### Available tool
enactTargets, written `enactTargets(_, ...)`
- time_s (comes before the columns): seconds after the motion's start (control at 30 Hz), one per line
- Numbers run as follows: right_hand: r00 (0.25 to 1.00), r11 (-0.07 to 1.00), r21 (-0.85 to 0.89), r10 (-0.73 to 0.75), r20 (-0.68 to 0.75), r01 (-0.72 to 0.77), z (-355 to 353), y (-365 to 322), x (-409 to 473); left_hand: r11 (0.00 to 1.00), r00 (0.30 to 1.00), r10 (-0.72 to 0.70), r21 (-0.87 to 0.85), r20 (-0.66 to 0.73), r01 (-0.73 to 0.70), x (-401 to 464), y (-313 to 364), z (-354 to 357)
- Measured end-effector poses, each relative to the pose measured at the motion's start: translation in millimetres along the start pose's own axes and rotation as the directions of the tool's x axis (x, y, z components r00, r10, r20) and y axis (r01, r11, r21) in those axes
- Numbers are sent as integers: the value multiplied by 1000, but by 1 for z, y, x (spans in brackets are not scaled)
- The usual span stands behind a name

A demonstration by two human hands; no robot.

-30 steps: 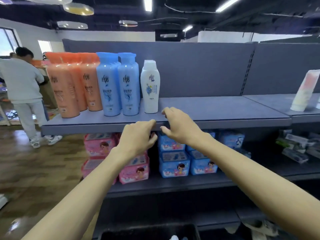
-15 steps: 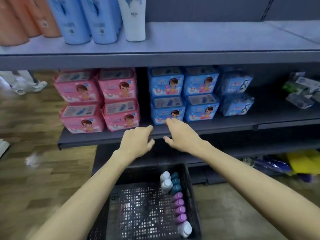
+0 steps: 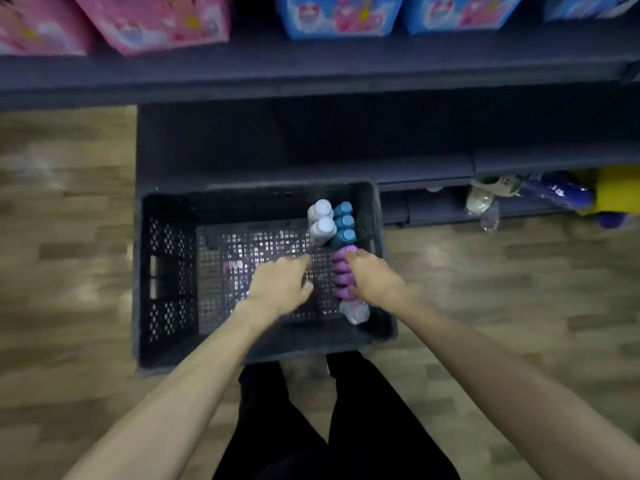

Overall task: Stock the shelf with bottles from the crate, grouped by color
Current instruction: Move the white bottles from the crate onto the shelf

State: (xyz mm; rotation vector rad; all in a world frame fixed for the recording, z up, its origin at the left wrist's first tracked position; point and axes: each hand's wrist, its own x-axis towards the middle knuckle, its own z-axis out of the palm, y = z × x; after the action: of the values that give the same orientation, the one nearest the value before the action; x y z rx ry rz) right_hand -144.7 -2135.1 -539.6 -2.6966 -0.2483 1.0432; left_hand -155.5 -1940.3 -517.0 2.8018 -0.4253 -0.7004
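A black plastic crate [image 3: 166, 271] stands on the floor below me, in front of the shelf unit. Along its right wall stand bottles seen from above: two white caps [image 3: 321, 220] at the back, three teal caps [image 3: 343, 221] beside them, a row of purple caps [image 3: 341, 271], and one more white cap [image 3: 355, 311] nearest me. My right hand [image 3: 372, 278] is down over the purple row, fingers touching the rearmost purple cap. My left hand [image 3: 280, 285] hovers over the crate's bare mesh floor, fingers loosely bent, holding nothing.
A dark shelf edge [image 3: 311, 74] crosses the top with pink packs [image 3: 114, 22] at left and blue packs [image 3: 346, 12] at right. Loose items, among them a yellow one [image 3: 620, 192], lie under the bottom shelf at right. Wooden floor surrounds the crate. My dark trouser legs [image 3: 311, 427] stand behind it.
My view has swung down from the top shelf to the crate. Both hands dropped from the shelf edge into the crate, the right onto the purple bottles.
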Motion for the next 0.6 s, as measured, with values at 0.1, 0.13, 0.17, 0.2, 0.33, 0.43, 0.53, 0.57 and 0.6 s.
enactTargets(0.1,988,990,-106,-74,137,89,57,19,14,1000,995,-20,-22,96,22,-8,5,44)
enactTargets(0.13,983,983,-151,-84,164,109,69,22,17,999,993,-25,-29,115,28,-9,7,55)
enactTargets(0.17,980,971,-203,-87,177,123,78,25,18,999,991,-29,-35,132,34,-10,7,66)
enactTargets(0.2,976,952,-267,-97,197,148,87,28,19,998,989,-32,-46,146,39,-9,7,76)
enactTargets(0.33,954,825,-506,-122,274,251,116,40,24,982,978,-79,-154,193,110,-6,-3,106)
enactTargets(0.43,942,772,-560,-145,303,300,127,41,32,973,970,-99,-183,220,141,-6,-9,119)
enactTargets(0.53,916,709,-588,-224,334,388,129,40,36,967,968,-114,-197,224,160,-6,-13,131)
enactTargets(0.57,906,698,-584,-253,340,414,128,40,37,966,968,-122,-198,220,166,-5,-14,133)
enactTargets(0.6,901,703,-568,-279,334,428,128,39,37,965,968,-128,-197,214,172,-5,-14,136)
